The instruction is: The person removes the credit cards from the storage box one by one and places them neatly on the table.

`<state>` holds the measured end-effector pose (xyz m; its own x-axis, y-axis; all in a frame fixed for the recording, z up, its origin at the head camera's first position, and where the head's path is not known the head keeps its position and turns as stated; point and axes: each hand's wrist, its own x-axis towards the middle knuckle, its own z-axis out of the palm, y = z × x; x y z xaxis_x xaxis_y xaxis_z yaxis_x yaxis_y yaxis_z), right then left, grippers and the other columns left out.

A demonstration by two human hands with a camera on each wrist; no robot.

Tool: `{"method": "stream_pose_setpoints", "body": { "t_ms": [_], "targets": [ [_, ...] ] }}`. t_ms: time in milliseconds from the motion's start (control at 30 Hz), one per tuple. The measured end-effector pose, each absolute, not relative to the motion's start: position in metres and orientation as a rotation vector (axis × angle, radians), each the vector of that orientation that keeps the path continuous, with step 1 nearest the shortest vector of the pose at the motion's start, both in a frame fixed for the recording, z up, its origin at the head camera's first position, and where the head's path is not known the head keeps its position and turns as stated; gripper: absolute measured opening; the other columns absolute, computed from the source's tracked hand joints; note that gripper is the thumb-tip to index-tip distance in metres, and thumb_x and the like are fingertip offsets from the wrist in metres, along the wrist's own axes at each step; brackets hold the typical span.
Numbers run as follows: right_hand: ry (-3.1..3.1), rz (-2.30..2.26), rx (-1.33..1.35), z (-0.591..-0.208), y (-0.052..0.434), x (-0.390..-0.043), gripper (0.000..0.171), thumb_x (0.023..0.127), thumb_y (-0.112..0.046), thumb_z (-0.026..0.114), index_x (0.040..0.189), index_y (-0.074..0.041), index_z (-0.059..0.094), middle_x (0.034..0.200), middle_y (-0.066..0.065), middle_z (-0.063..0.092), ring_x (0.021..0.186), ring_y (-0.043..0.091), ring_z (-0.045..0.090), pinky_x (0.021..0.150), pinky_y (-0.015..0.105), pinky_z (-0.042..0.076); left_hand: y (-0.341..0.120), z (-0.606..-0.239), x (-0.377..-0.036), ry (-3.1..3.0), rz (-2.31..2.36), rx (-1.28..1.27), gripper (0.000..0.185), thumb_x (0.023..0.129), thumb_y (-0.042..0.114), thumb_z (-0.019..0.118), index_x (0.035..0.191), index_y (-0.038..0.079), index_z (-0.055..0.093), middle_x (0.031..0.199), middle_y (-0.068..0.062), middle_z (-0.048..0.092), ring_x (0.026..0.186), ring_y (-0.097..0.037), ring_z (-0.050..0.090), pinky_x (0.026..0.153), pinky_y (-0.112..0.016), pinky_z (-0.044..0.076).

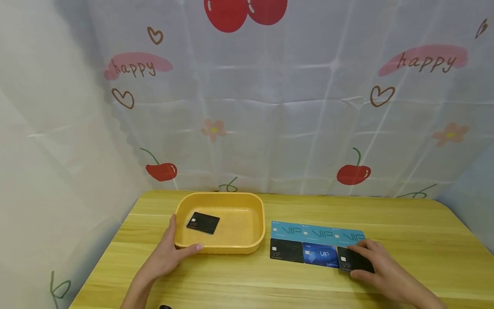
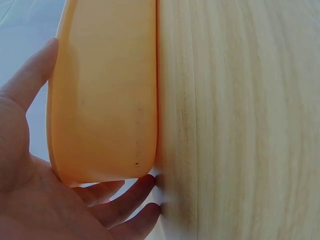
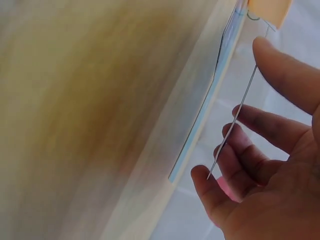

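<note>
Your left hand [image 1: 166,257] cups the near left corner of the yellow tray [image 1: 247,245], thumb up along its left wall and fingers [image 2: 131,196] laid fairly straight against the near wall, as the left wrist view shows; it braces the tray rather than gripping it. Inside the tray, toward its left side, lies one black card [image 1: 203,222] with a small chip and faint print too small to read.

Just to the right of the tray, cards lie in two rows on the wooden table [image 1: 409,223]. The far row is three teal cards [image 1: 317,232] edge to edge, each marked "VIP". In the near row, the card closest to the tray is a black VIP card [image 1: 286,250], next to it a blue VIP card [image 1: 321,254], and farthest from the tray another black card under your right hand [image 1: 380,266]. That last card [image 1: 349,260] also shows "VIP" at its near left corner.

Your right hand pinches this card, fingertips on its far edge and thumb at its near edge. In the right wrist view the card [image 3: 235,120] shows edge-on, lifted off the table between thumb and curled fingers [image 3: 250,150].

Behind the tray hangs a white cloth [image 1: 293,111] printed with red cherries, hearts, flowers and the word "happy" twice.
</note>
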<state>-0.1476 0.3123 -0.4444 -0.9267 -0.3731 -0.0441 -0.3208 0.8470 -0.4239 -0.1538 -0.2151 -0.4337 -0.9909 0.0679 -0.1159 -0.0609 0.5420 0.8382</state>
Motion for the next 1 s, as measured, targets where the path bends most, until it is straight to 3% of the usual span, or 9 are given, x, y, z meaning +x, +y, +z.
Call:
{"method": "stream_pose_setpoints", "body": {
  "t_ms": [333,500,1000],
  "targets": [
    [2.966,-0.595,-0.572,-0.451,0.318,-0.150,0.053,0.080,-0.030,0.082,0.124,-0.005,0.067,0.113,0.003,0.052,0.105,0.027,0.046,0.080,0.042,0.047,-0.216,-0.434,-0.153,2.631,1.434,-0.001,0.123,0.086,0.040,0.077,0.153,0.002,-0.019,0.161,-0.025,-0.008,0.146,-0.042,0.000,0.113,-0.062,0.006],
    [2.982,-0.556,-0.542,-0.455,0.318,-0.152,0.053,0.078,-0.027,0.084,0.123,-0.005,0.067,0.108,0.002,0.050,0.100,0.024,0.044,0.079,0.040,0.043,-0.216,-0.434,-0.154,2.638,1.432,0.003,0.123,0.086,0.040,0.077,0.154,0.002,-0.018,0.161,-0.025,-0.006,0.146,-0.042,0.001,0.113,-0.062,0.007],
    [2.934,-0.609,-0.372,-0.455,0.317,-0.157,0.066,0.078,-0.032,0.083,0.132,-0.002,0.058,0.109,0.013,0.052,0.098,0.030,0.047,0.079,0.049,0.046,-0.215,-0.434,-0.153,2.640,1.423,-0.006,0.123,0.086,0.040,0.077,0.154,0.002,-0.018,0.160,-0.026,-0.007,0.146,-0.043,0.001,0.114,-0.061,0.007]
  ]
}}
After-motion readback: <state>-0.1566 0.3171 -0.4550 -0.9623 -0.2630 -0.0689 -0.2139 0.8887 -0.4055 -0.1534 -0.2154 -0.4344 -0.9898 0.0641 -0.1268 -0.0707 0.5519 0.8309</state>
